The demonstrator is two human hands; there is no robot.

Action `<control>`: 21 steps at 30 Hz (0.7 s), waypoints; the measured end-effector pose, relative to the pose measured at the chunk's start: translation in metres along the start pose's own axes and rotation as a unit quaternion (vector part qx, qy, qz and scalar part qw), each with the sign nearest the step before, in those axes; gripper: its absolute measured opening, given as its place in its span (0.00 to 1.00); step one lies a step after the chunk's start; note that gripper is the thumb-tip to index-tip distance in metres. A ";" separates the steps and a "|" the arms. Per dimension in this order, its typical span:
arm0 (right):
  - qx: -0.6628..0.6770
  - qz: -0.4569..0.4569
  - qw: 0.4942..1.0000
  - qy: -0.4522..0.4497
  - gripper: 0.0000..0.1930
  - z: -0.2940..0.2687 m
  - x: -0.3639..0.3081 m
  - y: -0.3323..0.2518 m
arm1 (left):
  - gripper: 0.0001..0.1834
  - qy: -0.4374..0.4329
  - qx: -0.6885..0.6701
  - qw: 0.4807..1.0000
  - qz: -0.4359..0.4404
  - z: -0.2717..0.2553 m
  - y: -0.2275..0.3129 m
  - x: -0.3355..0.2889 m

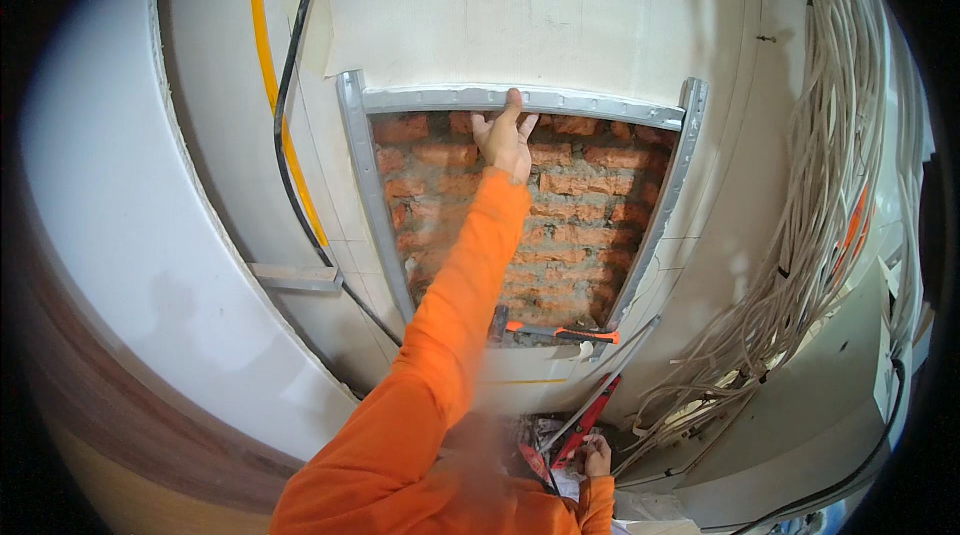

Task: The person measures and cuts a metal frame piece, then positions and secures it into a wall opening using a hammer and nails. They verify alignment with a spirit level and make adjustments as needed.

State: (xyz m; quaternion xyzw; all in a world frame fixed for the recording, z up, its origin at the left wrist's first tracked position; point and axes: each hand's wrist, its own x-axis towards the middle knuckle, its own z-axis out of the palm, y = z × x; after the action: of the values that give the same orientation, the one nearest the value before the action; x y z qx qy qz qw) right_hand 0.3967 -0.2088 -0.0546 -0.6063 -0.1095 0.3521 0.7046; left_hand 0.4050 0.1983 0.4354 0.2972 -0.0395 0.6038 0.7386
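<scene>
Head view: posts (379,198) flank the bricks (575,210), the rail (588,103) above them sits pinched in the left hand's (507,147) fingers, fixing unclear, no rail evident below, and the right hand's (596,456) fingers cannot be read.

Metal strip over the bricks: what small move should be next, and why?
Perhaps raise the red tool, possibly a level, to check the metal strip: the left hand touches the strip's front and underside, while the right hand is low, close to the tool.
</scene>
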 end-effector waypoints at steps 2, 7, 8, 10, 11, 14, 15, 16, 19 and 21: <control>-0.003 -0.046 0.999 0.003 0.08 0.002 0.020 -0.009 | 0.58 0.005 0.030 0.999 -0.007 0.006 0.007 -0.001; -0.123 -0.273 0.951 0.076 0.12 0.000 0.111 -0.116 | 0.38 -0.021 0.059 0.998 0.001 0.022 0.009 -0.015; -0.186 -0.320 0.927 0.056 0.12 0.046 0.103 -0.182 | 0.38 -0.023 0.072 0.997 0.008 0.012 0.019 -0.010; -0.253 -0.404 0.877 0.066 0.15 0.110 0.094 -0.290 | 0.38 -0.037 0.081 0.996 0.004 0.002 0.026 -0.003; -0.406 -0.426 0.800 0.118 0.20 0.141 0.092 -0.341 | 0.37 -0.020 0.091 0.996 0.008 -0.004 0.028 0.004; -0.429 -0.615 0.640 0.171 0.32 0.200 0.121 -0.440 | 0.38 -0.005 0.104 0.995 -0.004 -0.004 0.027 0.007; -0.460 -0.596 0.629 0.192 0.35 0.204 0.131 -0.471 | 0.38 -0.024 0.107 0.994 -0.011 0.002 0.023 0.002; -0.484 -0.578 0.623 0.207 0.38 0.213 0.137 -0.496 | 0.39 -0.028 0.103 0.994 -0.021 0.004 0.024 0.002; -0.571 -0.556 0.553 0.243 0.39 0.217 0.161 -0.544 | 0.37 -0.038 0.111 0.992 -0.042 0.006 0.015 0.001; -0.519 -0.666 0.497 0.202 0.38 0.207 0.182 -0.548 | 0.36 -0.109 0.143 0.983 -0.023 -0.004 0.023 0.010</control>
State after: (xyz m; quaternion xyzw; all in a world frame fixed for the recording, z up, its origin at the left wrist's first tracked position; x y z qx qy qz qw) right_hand 0.6078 0.0577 0.4559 -0.6652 -0.4980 -0.4732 0.2924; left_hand 0.3852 0.2114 0.4454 0.4646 -0.0260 0.5498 0.6936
